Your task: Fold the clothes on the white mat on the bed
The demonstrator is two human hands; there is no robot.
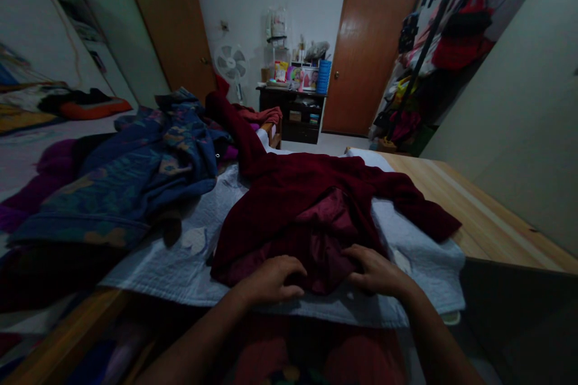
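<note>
A dark red coat (298, 180) lies spread out in front of me, its sleeves stretched to the far left and to the right. Near the lower hem its shiny dark red lining (323, 246) shows. My left hand (275, 280) rests at the hem's near edge, fingers curved and thumb held apart from them. On the right side of the lining lies my right hand (377, 269), with a gap between its thumb and fingers. Neither hand visibly grips the cloth. Under the coat is a light blue quilted cloth (180, 271).
A blue floral garment (135, 174) is heaped with purple and dark clothes on the left. A pale wooden board (487, 210) extends to the right. Farther back stand a fan (232, 63), a dark cabinet (295, 123) and a wooden door (365, 48). Bags (465, 42) hang at right.
</note>
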